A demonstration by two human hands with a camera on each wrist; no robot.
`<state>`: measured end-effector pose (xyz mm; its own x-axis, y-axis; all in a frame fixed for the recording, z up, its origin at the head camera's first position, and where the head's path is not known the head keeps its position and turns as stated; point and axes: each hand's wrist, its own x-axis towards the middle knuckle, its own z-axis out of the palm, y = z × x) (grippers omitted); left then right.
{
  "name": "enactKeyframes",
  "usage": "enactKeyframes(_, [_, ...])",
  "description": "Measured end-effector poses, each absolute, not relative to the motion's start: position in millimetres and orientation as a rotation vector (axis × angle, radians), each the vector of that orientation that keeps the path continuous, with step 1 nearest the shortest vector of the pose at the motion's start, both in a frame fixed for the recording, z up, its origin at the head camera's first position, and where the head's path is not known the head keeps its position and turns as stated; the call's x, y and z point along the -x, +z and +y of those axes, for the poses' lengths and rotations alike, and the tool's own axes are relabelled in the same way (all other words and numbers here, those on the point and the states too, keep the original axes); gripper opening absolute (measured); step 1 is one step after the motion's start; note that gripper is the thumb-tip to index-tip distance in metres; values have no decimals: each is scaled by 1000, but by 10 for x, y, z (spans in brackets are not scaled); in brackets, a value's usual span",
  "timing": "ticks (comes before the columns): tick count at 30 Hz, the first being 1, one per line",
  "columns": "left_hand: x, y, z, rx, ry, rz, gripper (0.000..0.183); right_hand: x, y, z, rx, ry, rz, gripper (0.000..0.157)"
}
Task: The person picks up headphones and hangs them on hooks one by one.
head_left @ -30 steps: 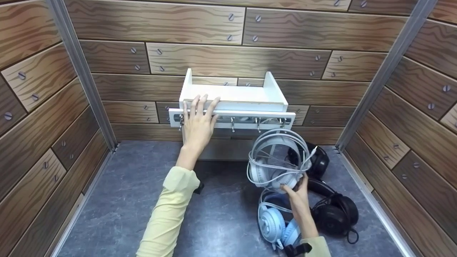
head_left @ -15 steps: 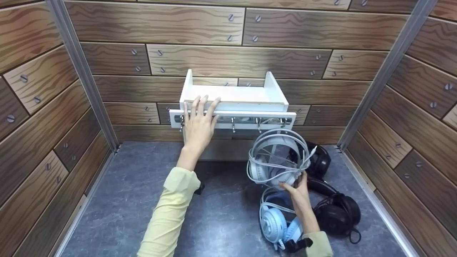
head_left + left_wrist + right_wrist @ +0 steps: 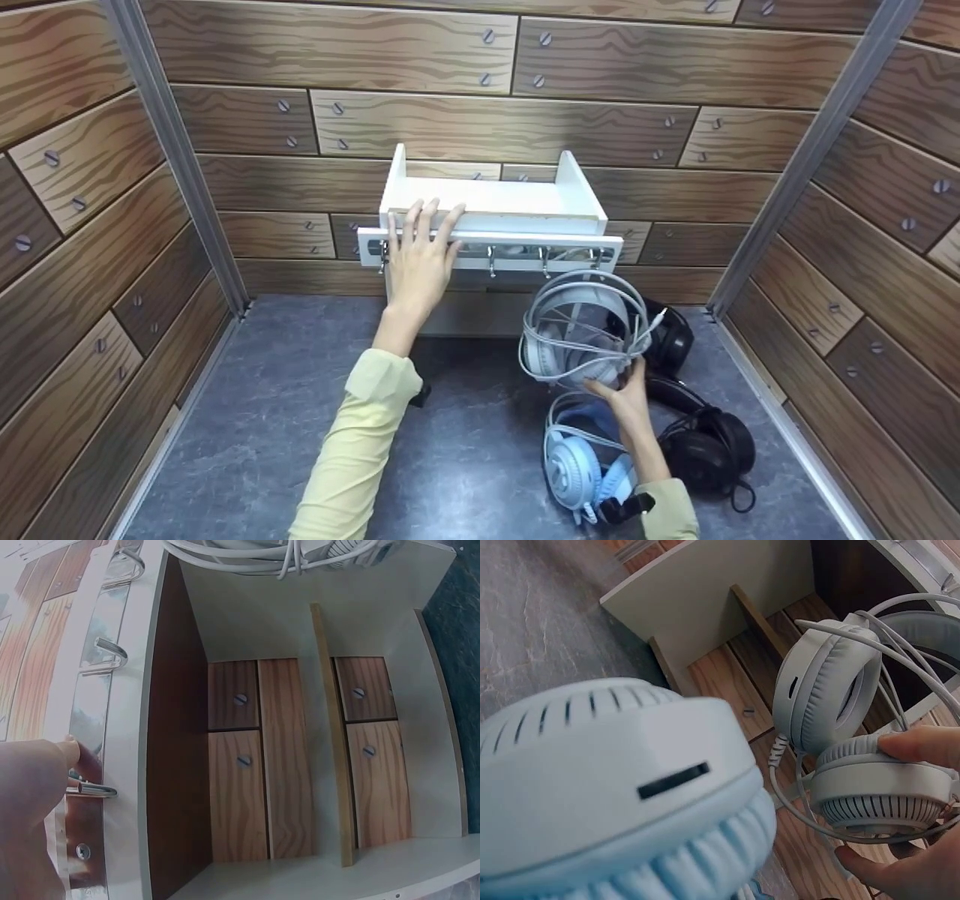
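Note:
My left hand lies with extended fingers over the left end of the hook rail on a white wall shelf. In the left wrist view its thumb is beside a metal hook. My right hand grips one ear cup of white headphones from below. The right wrist view shows the thumb on the ear cushion and fingers beneath the cup. The headphones' band is right below the rightmost hook, with a white cable looped around it.
Light-blue headphones lie on the dark grey table under my right forearm. Two black headphones are to the right, one behind the other. Wood-patterned panels enclose the back and sides.
My right hand and the white headphones have crept slightly upward. My left hand stays on the hook rail.

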<state>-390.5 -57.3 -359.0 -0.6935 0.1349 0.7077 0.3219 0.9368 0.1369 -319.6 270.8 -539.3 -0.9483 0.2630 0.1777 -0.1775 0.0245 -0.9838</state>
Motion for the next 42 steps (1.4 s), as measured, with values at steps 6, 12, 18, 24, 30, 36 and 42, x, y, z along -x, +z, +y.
enactKeyframes(6, [3912, -3593, -579, 313, -317, -2336, 49, 3075, -5392, 2728, 50, 1971, -2036, 100])
enactKeyframes(12, [3897, -3601, -574, 324, -334, -2325, 48, 2814, -5372, 2823, 124, 1836, -2183, 83])
enactKeyframes(18, [3898, -3614, -554, 332, -329, -2323, 48, 2516, -5448, 2971, 138, 1281, -2410, 48])
enactKeyframes(24, [3899, -3614, -558, 321, -328, -2328, 48, 2262, -5533, 3028, 153, 979, -2502, 37])
enactKeyframes(30, [3902, -3599, -566, 325, -333, -2329, 47, 2122, -5661, 3040, 252, 942, -2578, 44])
enactKeyframes(36, [3904, -3592, -566, 329, -344, -2316, 47, 2074, -5755, 3037, 360, 964, -2643, 51])
enactKeyframes(42, [3898, -3601, -569, 324, -341, -2323, 48, 2059, -5791, 3051, 471, 1010, -2702, 61])
